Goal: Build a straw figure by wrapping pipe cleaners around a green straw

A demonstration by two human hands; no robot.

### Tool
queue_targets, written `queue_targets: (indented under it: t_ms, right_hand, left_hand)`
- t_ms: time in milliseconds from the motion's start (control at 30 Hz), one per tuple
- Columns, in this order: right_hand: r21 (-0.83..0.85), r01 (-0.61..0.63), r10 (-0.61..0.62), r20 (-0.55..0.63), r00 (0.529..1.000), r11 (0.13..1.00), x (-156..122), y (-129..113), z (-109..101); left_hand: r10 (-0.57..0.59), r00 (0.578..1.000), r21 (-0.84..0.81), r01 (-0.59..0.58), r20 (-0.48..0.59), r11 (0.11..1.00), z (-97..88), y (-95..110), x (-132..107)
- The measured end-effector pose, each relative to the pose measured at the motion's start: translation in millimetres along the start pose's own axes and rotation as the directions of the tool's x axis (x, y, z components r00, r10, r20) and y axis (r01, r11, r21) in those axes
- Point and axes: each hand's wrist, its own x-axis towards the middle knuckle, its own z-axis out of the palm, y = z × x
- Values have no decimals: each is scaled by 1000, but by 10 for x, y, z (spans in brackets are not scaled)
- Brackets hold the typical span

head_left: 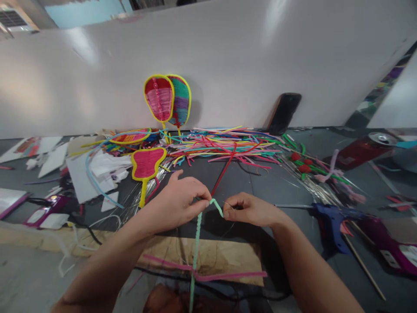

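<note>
My left hand (pixel 180 198) pinches the bent top of a mint-green pipe cleaner (pixel 196 243), which hangs down toward me. My right hand (pixel 249 209) is closed on the short bent end of the same stem and seems to hold a thin wire too. A pink pipe cleaner (pixel 228 274) crosses the green one low down, near my lap. A red pipe cleaner (pixel 224 169) lies on the dark table just beyond my fingers.
A heap of coloured pipe cleaners (pixel 224 143) lies at the back. Woven paddle shapes (pixel 167 100) lean on the white wall; another pink one (pixel 146 165) lies flat. A blue glue gun (pixel 330 217), a red can (pixel 361 150), a dark phone (pixel 283 113) and paper scraps (pixel 87 169) surround them.
</note>
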Motion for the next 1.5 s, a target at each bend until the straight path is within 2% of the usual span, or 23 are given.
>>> queue_targets:
  t_ms: [167, 333, 533, 900, 967, 1000, 1033, 1067, 1133, 1167, 1200, 1267, 1367, 1433, 1500]
  right_hand:
    - [-9, 14, -14, -6, 1000, 1000, 3, -19, -3]
    - [8, 31, -31, -56, 998, 999, 20, -4, -3]
    - [9, 43, -42, -84, 996, 999, 33, 58, -8]
    - [-28, 55, -56, -28, 998, 998, 27, 35, -10]
    - [-70, 76, -83, -93, 992, 995, 38, 62, -12]
    - [-112, 90, -110, -185, 976, 990, 44, 77, -15]
    - [-174, 99, -150, -311, 938, 980, 48, 87, -18]
    - [-254, 100, -209, -450, 868, 962, 50, 88, -19]
    - [-425, 91, -373, -649, 663, 901, 40, 54, -1]
    - [-506, 91, -461, -680, 569, 858, 30, 20, 23]
    - [-579, 104, -545, -670, 504, 808, 19, -21, 61]
    - [-711, 106, -668, -585, 461, 696, -1, -102, 176]
    - [-877, -15, -747, -418, 518, 480, 5, -154, 392]
    - [-914, -142, -741, -393, 545, 380, 33, -135, 511]
    - [-913, -244, -726, -408, 553, 327, 68, -99, 582]
  left_hand:
    - [-9, 995, -103, 19, 95, 995, -81, -13, 40]
    - [50, 988, -133, -30, 147, 991, -121, 19, 90]
    - [14, 992, -100, -1, 125, 995, -84, 100, 131]
    - [71, 997, 3, -71, 31, 997, -63, 127, 112]
    - [42, 999, 58, -42, 3, 997, -43, 148, 103]
    - [23, 1000, 92, -22, -13, 996, -30, 159, 98]
    - [6, 999, 126, -1, -34, 992, -15, 167, 93]
    - [-11, 998, 160, 20, -58, 987, 0, 173, 89]
    - [-31, 994, 223, 55, -106, 973, 34, 168, 79]
    - [-35, 991, 252, 67, -131, 965, 50, 159, 74]
    - [-36, 987, 278, 78, -154, 958, 67, 147, 68]
    - [-32, 982, 314, 89, -184, 945, 97, 122, 55]
    - [-21, 977, 333, 92, -210, 938, 132, 112, 34]
    - [-14, 971, 333, 94, -237, 938, 145, 139, 16]
    - [-2, 961, 323, 94, -277, 942, 151, 194, -9]
